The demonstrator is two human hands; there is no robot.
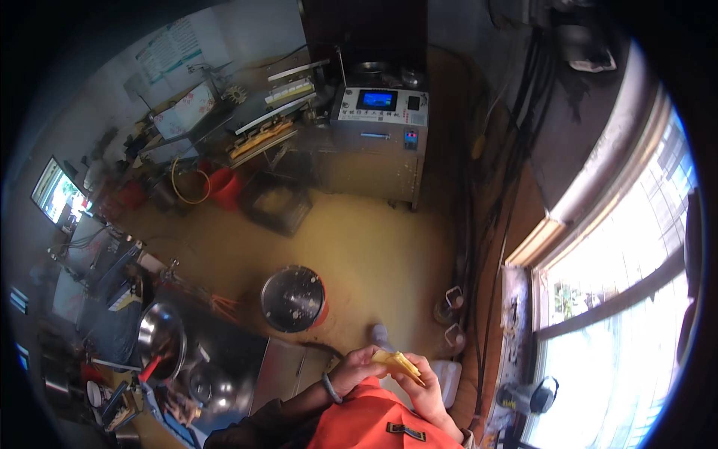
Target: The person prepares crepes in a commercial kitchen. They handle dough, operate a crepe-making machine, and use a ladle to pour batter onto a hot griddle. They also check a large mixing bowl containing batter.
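Note:
Low in the head view, in front of my red apron (pixel 374 419), I hold a small yellow layered item (pixel 400 363) between both hands. My left hand (pixel 355 370), with a grey band at the wrist, grips its left end with fingers closed round it. My right hand (pixel 419 389) is wrapped on its right side, with the thumb and fingers partly hidden by it. Just beyond my hands a grey shoe (pixel 378 333) shows on the yellowish floor (pixel 351 262). To the left is a steel counter (pixel 273 374) with a round steel pan (pixel 161 329).
A lidded bucket (pixel 293 299) stands ahead on the floor. Farther back are a metal machine with a screen (pixel 378 142), red buckets (pixel 223 187) and a dark bin (pixel 275 202). Hoses (pixel 467 224), bottles (pixel 449 305) and a bright window (pixel 613 299) line the right side.

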